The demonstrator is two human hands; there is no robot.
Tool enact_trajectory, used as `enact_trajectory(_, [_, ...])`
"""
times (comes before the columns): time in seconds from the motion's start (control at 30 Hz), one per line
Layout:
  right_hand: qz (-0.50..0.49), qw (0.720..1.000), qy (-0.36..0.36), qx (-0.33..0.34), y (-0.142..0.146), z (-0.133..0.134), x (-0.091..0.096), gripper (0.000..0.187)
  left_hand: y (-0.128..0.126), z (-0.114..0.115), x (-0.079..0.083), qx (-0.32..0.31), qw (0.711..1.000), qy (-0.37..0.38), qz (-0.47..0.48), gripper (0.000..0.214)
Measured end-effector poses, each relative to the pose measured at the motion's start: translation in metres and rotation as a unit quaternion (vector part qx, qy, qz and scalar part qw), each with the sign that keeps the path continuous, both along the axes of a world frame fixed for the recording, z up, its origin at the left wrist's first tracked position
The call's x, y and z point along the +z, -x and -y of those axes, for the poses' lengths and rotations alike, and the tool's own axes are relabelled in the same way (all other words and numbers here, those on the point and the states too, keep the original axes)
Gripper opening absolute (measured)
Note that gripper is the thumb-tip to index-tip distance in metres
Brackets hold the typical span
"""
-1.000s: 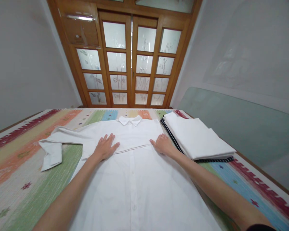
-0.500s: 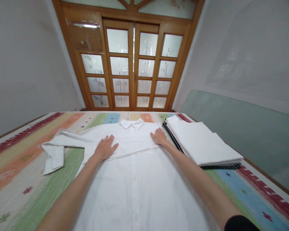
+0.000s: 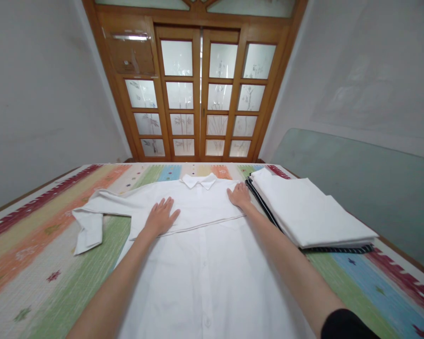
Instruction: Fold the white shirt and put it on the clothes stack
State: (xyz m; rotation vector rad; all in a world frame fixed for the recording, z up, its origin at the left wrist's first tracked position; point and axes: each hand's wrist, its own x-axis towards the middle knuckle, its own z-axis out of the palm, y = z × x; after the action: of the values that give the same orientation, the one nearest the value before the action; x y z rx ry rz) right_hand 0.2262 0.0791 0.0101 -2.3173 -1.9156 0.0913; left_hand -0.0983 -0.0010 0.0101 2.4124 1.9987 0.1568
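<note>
Record of shirt [image 3: 198, 282] spread on striped cloth [image 3: 88, 268], with right hand [image 3: 238, 194] shifted toward far edge

Compared with one second earlier, found shirt in place along middle of cloth, with collar [image 3: 199, 181] just short of far edge. Found folded stack [image 3: 314, 207] unmoved near right edge. Found left hand [image 3: 161, 217] much as before, palm down on chest, with fingers spread wide, gripping nothing. Found right hand farther up, on shoulder beside stack, with thumb splayed wide, resting rather than pinching. Saw right end of slanting double edge [image 3: 203, 224] exposed, formerly under right hand.

On cloth, saw woven texture, multicoloured bands, small star motifs and toothed maroon borders along left and right edges. On shirt, saw plain white fabric, lightly creased. In stack, saw smooth white layers, squared off, over black fabric [image 3: 265, 207] striped with white. Noted sleeve [image 3: 115, 202] stretched toward left edge, with cuff [image 3: 89, 234] bent down; collar crisp and pointed; buttons [image 3: 207, 322] small and round.
</note>
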Motion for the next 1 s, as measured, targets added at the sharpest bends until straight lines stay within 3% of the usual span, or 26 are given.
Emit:
enact_trajectory(0.2, [0.008, 0.994, 0.016, 0.106, 0.001, 0.016, 0.004, 0.065, 0.000, 0.001, 0.002, -0.001, 1.000, -0.001, 0.007, 0.065])
enact_trajectory(0.4, [-0.017, 0.998, 0.041, 0.047, 0.025, 0.041, 0.000, 0.081, 0.000, 0.000, 0.004, 0.001, 1.000, 0.008, 0.021, 0.064])
enact_trajectory(0.6, [-0.021, 0.996, 0.036, 0.077, 0.038, 0.057, 0.001, 0.079, 0.004, -0.002, 0.008, 0.001, 1.000, 0.029, 0.007, 0.064])
enact_trajectory(0.8, [-0.022, 0.996, 0.037, 0.080, 0.035, 0.059, 0.007, 0.078, 0.025, 0.003, 0.026, 0.033, 0.998, -0.050, -0.015, 0.045])
enact_trajectory(1.0, [-0.035, 0.996, 0.037, 0.079, 0.036, 0.060, 0.008, 0.078, 0.051, -0.004, 0.041, 0.056, 0.998, -0.020, 0.001, 0.028])
